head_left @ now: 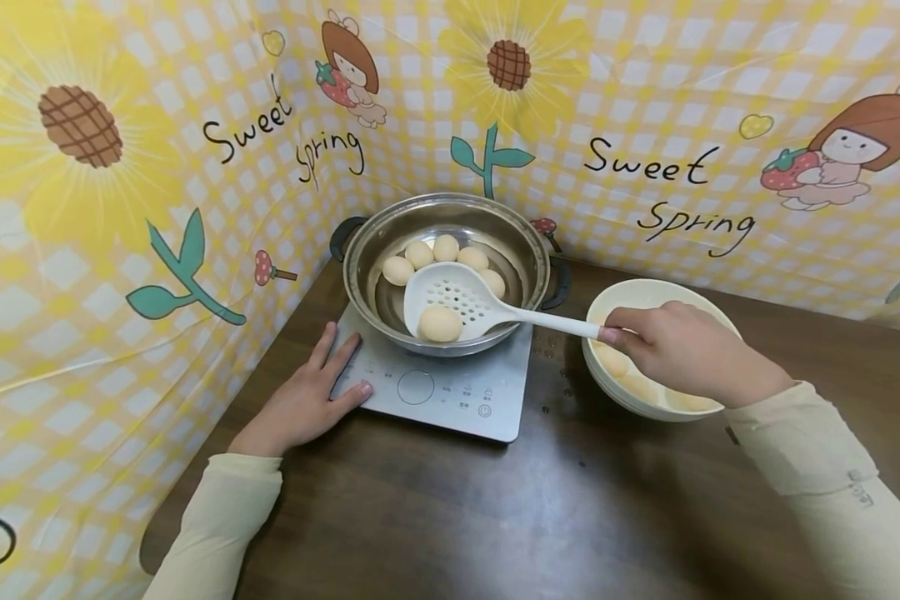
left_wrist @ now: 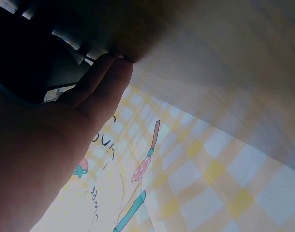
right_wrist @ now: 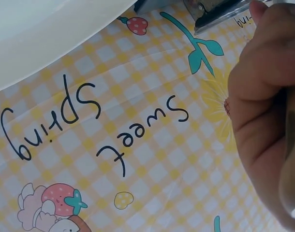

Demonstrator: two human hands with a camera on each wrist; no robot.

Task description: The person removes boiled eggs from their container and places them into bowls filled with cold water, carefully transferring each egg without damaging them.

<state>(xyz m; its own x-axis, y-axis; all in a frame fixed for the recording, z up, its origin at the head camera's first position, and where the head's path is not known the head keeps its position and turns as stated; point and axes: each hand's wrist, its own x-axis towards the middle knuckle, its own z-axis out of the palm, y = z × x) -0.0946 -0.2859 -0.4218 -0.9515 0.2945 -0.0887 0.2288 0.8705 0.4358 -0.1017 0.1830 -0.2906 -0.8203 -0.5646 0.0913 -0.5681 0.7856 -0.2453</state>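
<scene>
Centre: slotted spoon [head_left: 497, 312] with egg [head_left: 440, 324] over pot [head_left: 446, 213]; gripped in right hand [head_left: 678, 346] at right. Mid-left: left hand [head_left: 306, 404], fingers extended on cooktop [head_left: 442, 414].

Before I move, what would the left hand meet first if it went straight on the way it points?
Probably the near left side of the steel pot: the left hand, at the left edge of the hob, points that way. Its exact height and gap are unclear.
</scene>
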